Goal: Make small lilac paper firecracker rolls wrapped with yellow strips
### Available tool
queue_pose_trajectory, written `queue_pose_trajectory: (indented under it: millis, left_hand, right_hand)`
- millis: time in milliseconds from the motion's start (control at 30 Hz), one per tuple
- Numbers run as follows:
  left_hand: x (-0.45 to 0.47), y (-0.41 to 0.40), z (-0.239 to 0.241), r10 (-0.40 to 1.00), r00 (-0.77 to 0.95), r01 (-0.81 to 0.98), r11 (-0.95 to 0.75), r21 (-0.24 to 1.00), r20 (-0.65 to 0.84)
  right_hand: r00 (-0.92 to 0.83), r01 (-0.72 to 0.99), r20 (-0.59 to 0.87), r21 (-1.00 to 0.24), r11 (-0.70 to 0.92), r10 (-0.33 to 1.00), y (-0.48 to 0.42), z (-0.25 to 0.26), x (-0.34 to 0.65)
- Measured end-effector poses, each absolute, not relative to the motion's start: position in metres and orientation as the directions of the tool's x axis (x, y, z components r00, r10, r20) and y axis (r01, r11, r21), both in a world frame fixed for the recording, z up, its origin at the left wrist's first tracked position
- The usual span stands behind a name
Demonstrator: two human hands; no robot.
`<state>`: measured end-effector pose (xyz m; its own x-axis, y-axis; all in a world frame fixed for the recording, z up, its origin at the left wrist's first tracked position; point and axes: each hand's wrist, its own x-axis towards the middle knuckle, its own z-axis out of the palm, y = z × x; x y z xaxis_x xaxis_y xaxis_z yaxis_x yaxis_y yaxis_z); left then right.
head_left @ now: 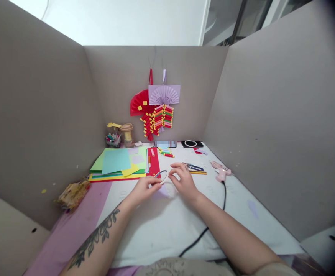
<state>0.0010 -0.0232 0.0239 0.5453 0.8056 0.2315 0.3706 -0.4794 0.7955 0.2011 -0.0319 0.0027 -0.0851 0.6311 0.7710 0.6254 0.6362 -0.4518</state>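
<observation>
My left hand (145, 188) pinches a thin white ring with a dark inner edge (164, 180), which looks like a narrow roll of tape. Close to the right of the ring, my right hand (184, 181) has its thumb and a finger brought together, and whatever is between them is too small to make out. Both hands are above the white tabletop (156, 230). A light purple piece of paper (161, 193) shows beneath them. Just beyond my right hand lie dark-handled scissors (194, 167) and a yellow pencil-like stick (198, 173).
Stacked coloured paper (115, 161) lies at left, near small paper rolls (166, 151). A pink glue gun (220, 171) sits at right, its black cord (202, 234) crossing the table. Paper fans with firecracker shapes (164, 96) hang on the grey back panel (112, 84).
</observation>
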Motion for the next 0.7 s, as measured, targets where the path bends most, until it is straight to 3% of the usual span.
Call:
queue_pose_trajectory:
  millis: [167, 400, 700]
  left_hand:
    - [0.001, -0.024, 0.023, 0.809, 0.531, 0.375, -0.492, 0.786, 0.254]
    - [0.001, -0.022, 0.019, 0.798, 0.543, 0.414, -0.526, 0.743, 0.263]
    - [0.005, -0.019, 0.01, 0.869, 0.448, 0.485, -0.435, 0.759, 0.212]
  right_hand:
    - [-0.041, 0.586, 0.749, -0.518, 0.622, 0.662, -0.032, 0.004, 0.202]
    - [-0.091, 0.615, 0.793, -0.431, 0.66, 0.602, -0.027, -0.003, 0.203]
    - [-0.097, 0.596, 0.731, -0.501, 0.627, 0.676, -0.029, 0.0, 0.199]
